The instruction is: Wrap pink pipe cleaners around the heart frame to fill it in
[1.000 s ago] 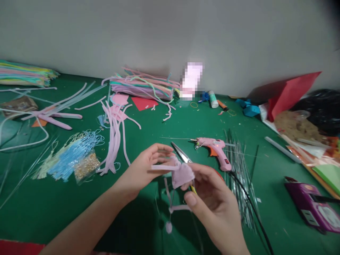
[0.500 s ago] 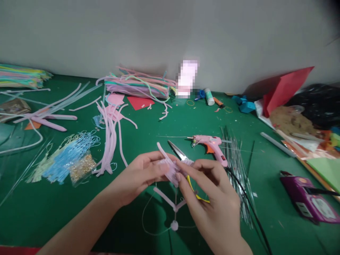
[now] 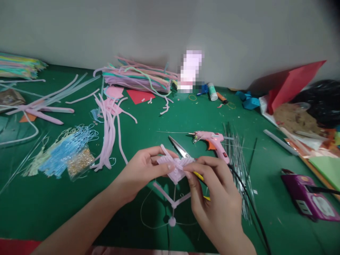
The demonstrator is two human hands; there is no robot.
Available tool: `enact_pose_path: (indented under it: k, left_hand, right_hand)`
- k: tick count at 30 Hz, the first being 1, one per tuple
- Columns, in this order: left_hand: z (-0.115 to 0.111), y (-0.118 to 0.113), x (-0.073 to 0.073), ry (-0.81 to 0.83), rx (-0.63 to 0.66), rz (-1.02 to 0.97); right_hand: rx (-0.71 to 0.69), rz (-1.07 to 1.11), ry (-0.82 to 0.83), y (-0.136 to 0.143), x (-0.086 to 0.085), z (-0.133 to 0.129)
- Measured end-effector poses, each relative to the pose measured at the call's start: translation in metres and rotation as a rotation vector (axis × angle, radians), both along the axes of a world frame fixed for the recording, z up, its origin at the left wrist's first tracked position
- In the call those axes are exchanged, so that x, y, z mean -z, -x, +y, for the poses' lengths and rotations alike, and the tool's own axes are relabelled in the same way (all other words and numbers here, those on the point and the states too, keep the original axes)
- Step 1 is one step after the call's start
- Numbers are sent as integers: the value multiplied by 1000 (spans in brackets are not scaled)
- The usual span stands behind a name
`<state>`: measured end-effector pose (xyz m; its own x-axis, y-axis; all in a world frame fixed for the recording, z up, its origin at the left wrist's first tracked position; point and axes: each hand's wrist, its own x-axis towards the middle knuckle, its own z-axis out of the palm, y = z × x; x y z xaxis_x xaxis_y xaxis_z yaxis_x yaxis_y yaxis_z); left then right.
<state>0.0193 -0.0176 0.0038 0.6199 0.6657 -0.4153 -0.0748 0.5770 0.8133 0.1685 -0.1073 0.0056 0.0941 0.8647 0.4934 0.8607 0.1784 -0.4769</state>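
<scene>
A pale pink-lilac pipe cleaner piece (image 3: pixel 176 173), folded in close ridged rows, is held between my two hands above the table. My left hand (image 3: pixel 145 168) pinches its left side between thumb and fingers, with one loose end sticking up. On its right side, my right hand (image 3: pixel 214 186) pinches with thumb and forefinger. Below hangs a wire with a V-shaped pink strip (image 3: pixel 164 194) and a small pink ball (image 3: pixel 172 222). Scissors (image 3: pixel 179 147) with yellow handles lie just behind, their handles partly hidden by my right hand.
A pink glue gun (image 3: pixel 212 141) lies behind my right hand beside thin metal wires (image 3: pixel 239 166); its black cord runs forward. Loose pink pipe cleaners (image 3: pixel 107 141), blue tassels (image 3: pixel 62 152) and a bag of gold beads (image 3: pixel 80 163) lie left. A purple device (image 3: pixel 309 194) sits right.
The folded piece has turned to show a wider, flatter ridged face, and my right fingers have shifted slightly right along it. The view has tilted a little.
</scene>
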Motion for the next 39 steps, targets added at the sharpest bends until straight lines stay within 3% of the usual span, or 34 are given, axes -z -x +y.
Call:
enact_pose_path:
  k: [12,18,23,28,32,39]
  left_hand:
    - [-1,-3,2,1,57,25]
    - [-1,-3,1,-7,55,34]
    - [-4,-4,-4,-11,22,-1]
    - [-8,-6,-8,-90,-53,34]
    - [-9,-8,-8,-99,-128,77]
    - [-9,-9,-6,-111,-106,105]
  right_hand:
    - [-154,-87,125,-15,-11,0]
    - [-84,47,93,-14,-13,4]
    - [107,92,-75,-6,-9,4]
    - [201,72,-199,7,-1,5]
    - [207,40,-226,14,4,4]
    - [136,-136,-258,8,-3,6]
